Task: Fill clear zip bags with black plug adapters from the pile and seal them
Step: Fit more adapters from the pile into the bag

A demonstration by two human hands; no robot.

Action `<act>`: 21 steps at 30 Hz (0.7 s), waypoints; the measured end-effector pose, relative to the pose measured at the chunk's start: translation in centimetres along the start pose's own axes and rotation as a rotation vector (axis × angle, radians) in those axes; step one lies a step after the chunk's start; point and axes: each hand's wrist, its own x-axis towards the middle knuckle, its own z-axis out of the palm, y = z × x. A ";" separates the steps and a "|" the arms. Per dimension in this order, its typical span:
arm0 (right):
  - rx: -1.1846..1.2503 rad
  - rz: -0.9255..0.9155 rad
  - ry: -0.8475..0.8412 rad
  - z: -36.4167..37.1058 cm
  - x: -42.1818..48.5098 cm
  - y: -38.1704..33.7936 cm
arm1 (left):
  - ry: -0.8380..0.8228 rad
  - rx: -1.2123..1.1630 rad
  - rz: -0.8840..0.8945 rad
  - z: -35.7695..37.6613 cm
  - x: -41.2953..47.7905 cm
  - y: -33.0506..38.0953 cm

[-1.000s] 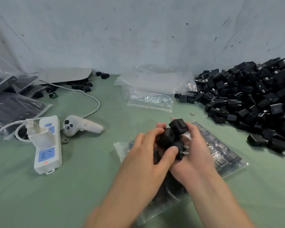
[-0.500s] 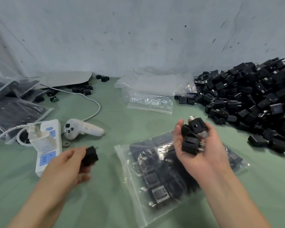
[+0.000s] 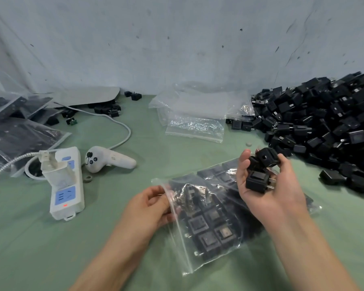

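Observation:
A clear zip bag (image 3: 210,234) lies flat on the green table, holding several black plug adapters in rows. My left hand (image 3: 151,206) pinches the bag's open edge at its left side. My right hand (image 3: 267,185) hovers palm-up over the bag's far end and cups a few black adapters (image 3: 259,175). The big pile of black plug adapters (image 3: 324,127) covers the table at the right.
Empty clear zip bags (image 3: 194,120) lie at the back centre. Filled bags (image 3: 15,131) are stacked at the far left. A white power strip (image 3: 65,185) with a plugged charger and a white controller (image 3: 107,159) sit left of the bag. A wall closes the back.
My left hand, which held one adapter off to the left, has come back to the bag and now pinches its open edge. My right hand still cups adapters above the bag.

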 end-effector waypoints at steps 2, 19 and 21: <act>-0.003 0.004 -0.007 -0.1 0.1 0.0 | 0.068 0.042 0.021 0.6 -0.1 -0.4; -0.038 0.024 0.001 -0.3 0.0 -0.3 | -0.003 -0.168 -0.128 0.2 -0.2 -0.6; -0.038 0.026 0.000 -0.3 -0.1 -0.3 | -0.002 -0.205 -0.112 0.0 -0.2 -0.5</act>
